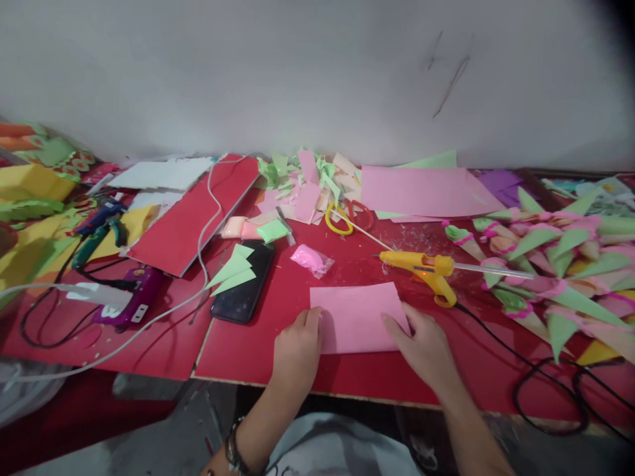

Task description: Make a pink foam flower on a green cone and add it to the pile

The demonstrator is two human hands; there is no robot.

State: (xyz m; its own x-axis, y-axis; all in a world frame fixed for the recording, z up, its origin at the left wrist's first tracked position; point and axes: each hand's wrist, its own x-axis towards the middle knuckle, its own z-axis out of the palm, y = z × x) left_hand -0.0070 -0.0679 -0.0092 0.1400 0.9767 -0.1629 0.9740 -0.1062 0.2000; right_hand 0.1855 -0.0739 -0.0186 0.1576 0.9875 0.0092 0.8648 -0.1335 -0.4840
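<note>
On a red tabletop, two bare hands rest at either end of a pink paper.

The left hand has its fingers close together at the paper's left edge; the right hand lays its thumb on top near the right edge, its other fingers partly hidden, so a pinch cannot be told. Just beyond the paper are a pink packet and a yellow glue gun, whose black cord trails right of the right hand, toward crowded paper cones. A black phone, partly covered by green triangles, lies to the left. Farther back are scissors among paper scraps.
</note>
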